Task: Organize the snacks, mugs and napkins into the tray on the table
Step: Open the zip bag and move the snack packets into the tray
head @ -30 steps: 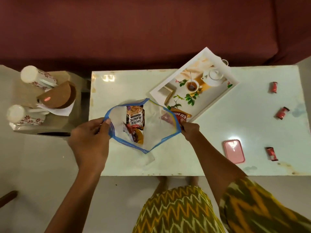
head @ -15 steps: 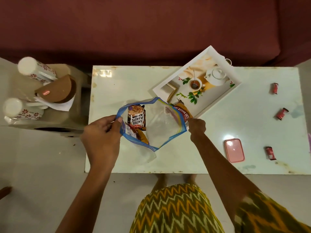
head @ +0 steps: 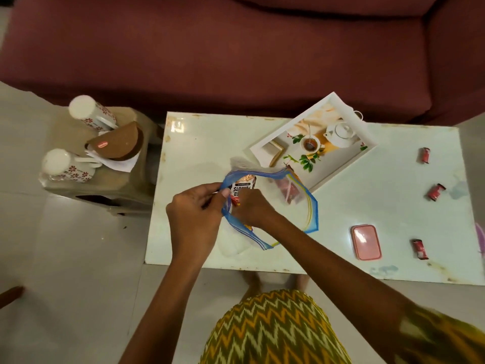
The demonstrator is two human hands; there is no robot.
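While a maroon sofa fills the far side of the view, a white table stands in front of it, with a low beige stool just beside the table's left end. Angled across the table's far edge lies the white tray, its floor printed with a teapot and leaves and holding no snacks, mugs or napkins. A clear zip bag with a blue rim gapes open just beside the tray's near corner. The left hand pinches the bag's left rim. The right hand reaches into the bag's mouth with fingers curled at the foot of a salted peanuts packet; whether it grips the packet I cannot tell. A reddish packet lies deeper in the bag. On the stool two floral mugs lie on their sides, either side of a brown napkin holder with white napkins. A pink box rests near the table's front edge, and three small red snacks are scattered, well apart, along its right end.
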